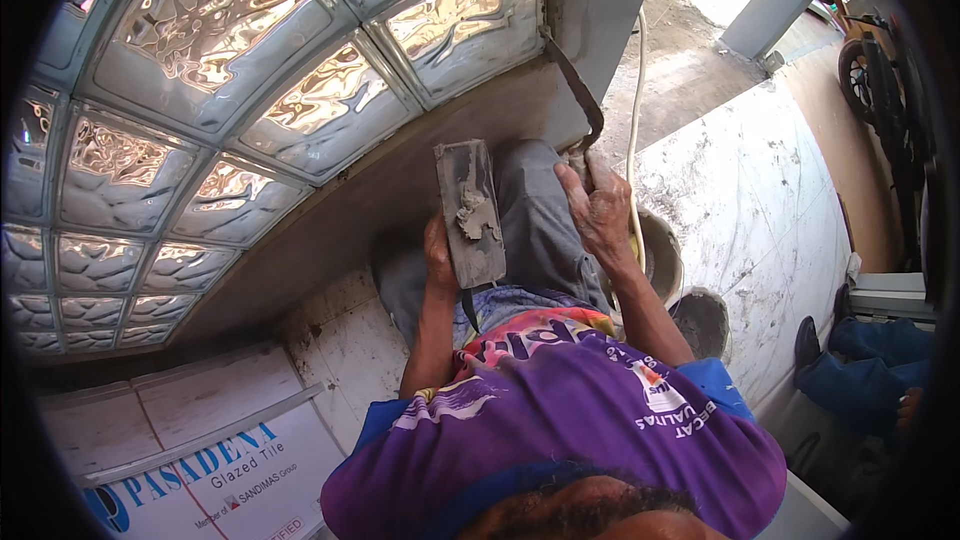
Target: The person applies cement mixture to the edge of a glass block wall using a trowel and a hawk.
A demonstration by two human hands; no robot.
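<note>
**Trowel blade against the sill edge, mortar board below it**

Your right hand grips the trowel; its fingers are closed round the handle. The blade's long axis runs up and to the left, away from your knuckles, lying along the edge of the grey sill under the glass blocks. Your left hand holds the mortar board from beneath, fingers wrapped on its handle, just left of the right hand. The right hand is nearer the sill.

glass-block wall blocks left, buckets crowd right, open floor beyond
</note>
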